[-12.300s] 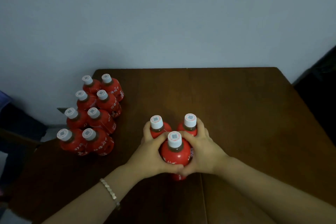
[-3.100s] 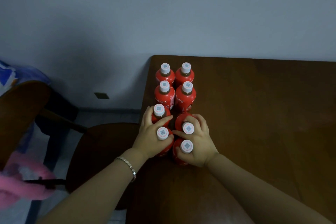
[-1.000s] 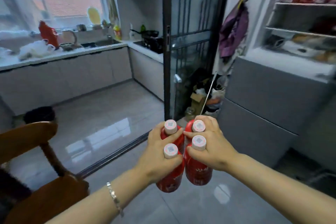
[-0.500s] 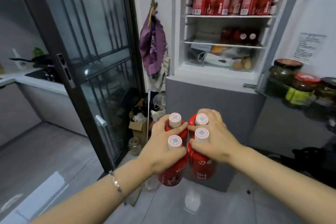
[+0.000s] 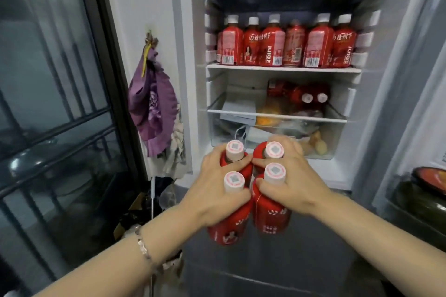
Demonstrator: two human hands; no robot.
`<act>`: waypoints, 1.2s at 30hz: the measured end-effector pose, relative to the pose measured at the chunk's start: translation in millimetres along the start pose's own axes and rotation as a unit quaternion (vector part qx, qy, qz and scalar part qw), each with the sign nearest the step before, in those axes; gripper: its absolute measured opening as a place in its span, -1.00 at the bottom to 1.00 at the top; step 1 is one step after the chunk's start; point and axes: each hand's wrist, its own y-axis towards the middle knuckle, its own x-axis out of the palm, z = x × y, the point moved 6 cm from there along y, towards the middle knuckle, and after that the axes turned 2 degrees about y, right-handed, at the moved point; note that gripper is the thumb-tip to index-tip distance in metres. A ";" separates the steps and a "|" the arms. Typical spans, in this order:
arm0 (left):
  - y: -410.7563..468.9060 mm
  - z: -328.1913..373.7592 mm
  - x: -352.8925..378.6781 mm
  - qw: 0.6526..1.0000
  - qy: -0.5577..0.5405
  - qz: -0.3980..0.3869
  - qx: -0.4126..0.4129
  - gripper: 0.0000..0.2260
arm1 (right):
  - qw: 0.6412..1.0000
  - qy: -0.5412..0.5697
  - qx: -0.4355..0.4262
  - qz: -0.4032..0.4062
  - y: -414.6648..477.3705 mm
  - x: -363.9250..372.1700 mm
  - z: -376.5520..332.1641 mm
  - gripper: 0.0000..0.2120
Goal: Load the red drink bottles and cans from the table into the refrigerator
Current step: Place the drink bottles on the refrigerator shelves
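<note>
- Hanging upright, the left pair of bottles [image 5: 229, 229] is held by the necks in the left grip [image 5: 217, 190], and the right pair of bottles [image 5: 271, 219] in the right grip [image 5: 292, 181].
- Free space on the lower shelf [image 5: 231, 111] of the refrigerator [image 5: 190, 79] is seen far and above, nearer the left grip.

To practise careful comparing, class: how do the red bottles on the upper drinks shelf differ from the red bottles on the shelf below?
The upper-shelf bottles stand upright, labels outward; the lower-shelf bottles lie on their sides, caps outward. The upper-shelf bottles span the shelf in a row; the lower-shelf bottles sit only toward the right. Both are red with white caps.
</note>
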 end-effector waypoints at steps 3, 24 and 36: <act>80.8 -22.6 -4.4 0.998 0.008 -0.014 0.053 -0.40 | 0.997 -0.017 -0.005 0.074 59.7 -3.9 33.7 -0.49; 302.7 -62.5 20.6 0.980 -0.073 0.157 0.100 -0.44 | 0.738 0.290 0.214 0.571 189.5 -2.0 233.2 -0.59; 305.0 -52.5 29.6 0.982 -0.123 0.140 -0.006 -0.82 | 0.877 0.129 0.345 0.309 185.1 30.3 246.4 -0.33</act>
